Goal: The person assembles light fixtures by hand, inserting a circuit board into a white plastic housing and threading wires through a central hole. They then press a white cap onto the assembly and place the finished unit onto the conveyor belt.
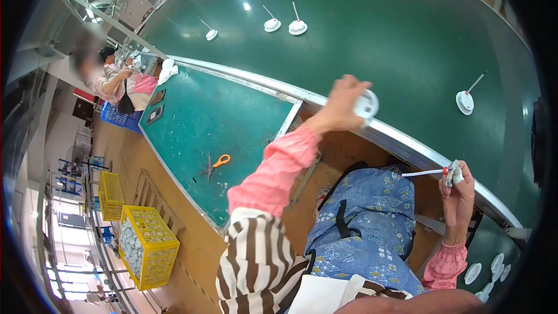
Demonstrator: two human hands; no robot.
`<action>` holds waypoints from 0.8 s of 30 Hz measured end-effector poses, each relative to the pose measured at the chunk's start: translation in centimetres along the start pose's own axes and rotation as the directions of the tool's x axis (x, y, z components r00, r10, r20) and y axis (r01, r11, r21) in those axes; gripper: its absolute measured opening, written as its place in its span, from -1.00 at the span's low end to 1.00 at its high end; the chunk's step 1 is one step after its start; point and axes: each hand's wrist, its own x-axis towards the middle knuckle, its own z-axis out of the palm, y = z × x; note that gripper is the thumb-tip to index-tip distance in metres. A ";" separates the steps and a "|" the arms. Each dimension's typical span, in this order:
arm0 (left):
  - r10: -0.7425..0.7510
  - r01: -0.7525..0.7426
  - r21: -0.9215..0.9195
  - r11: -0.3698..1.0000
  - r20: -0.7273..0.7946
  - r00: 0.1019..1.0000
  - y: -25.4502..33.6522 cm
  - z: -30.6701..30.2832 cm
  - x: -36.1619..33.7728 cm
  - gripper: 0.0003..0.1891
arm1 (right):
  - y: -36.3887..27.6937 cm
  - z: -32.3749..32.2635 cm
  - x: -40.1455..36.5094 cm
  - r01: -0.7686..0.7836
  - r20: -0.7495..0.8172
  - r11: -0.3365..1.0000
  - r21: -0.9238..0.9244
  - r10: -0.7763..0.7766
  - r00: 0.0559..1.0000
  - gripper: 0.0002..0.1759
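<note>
My left hand (343,104) is over the metal edge of the green conveyor belt, its fingers closed on a round white part (367,106). Low on the right, beside the belt's edge, my right hand (458,195) grips a small white assembly (453,175). A white tube (424,172) with a red collar sticks out of that assembly to the left, above my blue patterned apron (366,215). The two hands are well apart.
Several white discs with thin stems, one of them here (464,102), lie on the green belt (378,40). Orange-handled scissors (221,161) and two phones lie on the side table (232,116). White parts (473,273) sit at lower right. A person (110,81) works at left, near yellow crates (160,250).
</note>
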 end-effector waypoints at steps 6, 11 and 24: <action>0.174 -0.234 0.096 0.967 0.421 0.890 4.5 3.4 7.2 -0.08 | -2.8 -2.1 -0.6 0.104 -0.094 0.994 -0.046 -0.108 0.990 -0.75; 0.117 -0.125 0.031 0.992 0.194 0.974 5.8 3.0 4.1 -0.03 | -4.3 -3.2 -0.3 0.147 -0.111 0.988 -0.048 -0.152 0.982 -0.82; -0.092 0.082 -0.073 0.994 -0.145 0.985 6.8 9.5 2.8 -0.15 | -3.8 -0.2 7.1 0.157 0.036 0.929 -0.335 -0.153 0.988 -0.83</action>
